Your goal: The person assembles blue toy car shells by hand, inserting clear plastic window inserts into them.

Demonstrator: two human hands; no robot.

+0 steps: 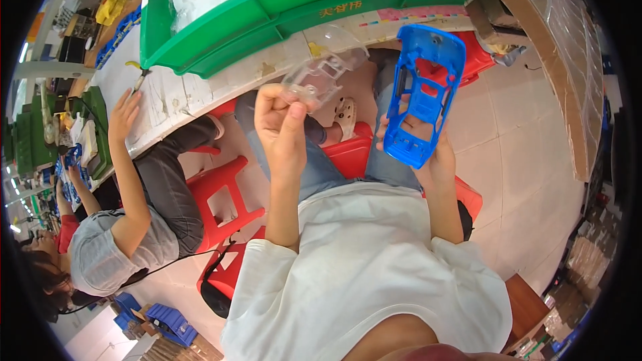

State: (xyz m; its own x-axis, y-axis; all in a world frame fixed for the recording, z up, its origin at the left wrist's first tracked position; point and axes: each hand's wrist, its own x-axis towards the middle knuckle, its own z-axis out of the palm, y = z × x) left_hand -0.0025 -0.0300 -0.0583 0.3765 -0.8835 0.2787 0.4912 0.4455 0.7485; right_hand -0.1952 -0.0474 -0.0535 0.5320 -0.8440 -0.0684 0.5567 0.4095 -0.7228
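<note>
Between the thumb and fingers of my left hand (pixel 284 127) is a clear plastic car window insert (pixel 321 79), raised in front of the table edge. My right hand (pixel 435 154) grips a blue plastic toy car body shell (pixel 428 97) from underneath, its hollow inside facing me and its window openings showing through. Some of the right fingers are hidden behind the shell. The two parts are apart, the clear one to the left of the blue one, both above my lap.
A large green crate (pixel 321 0) lined with white material stands on the white worktable (pixel 200 93). At the left a co-worker's hand (pixel 124 115) rests by a small yellow-handled tool (pixel 139 79). Red stools (pixel 227 207) stand below. A cardboard sheet (pixel 568 93) borders the right side.
</note>
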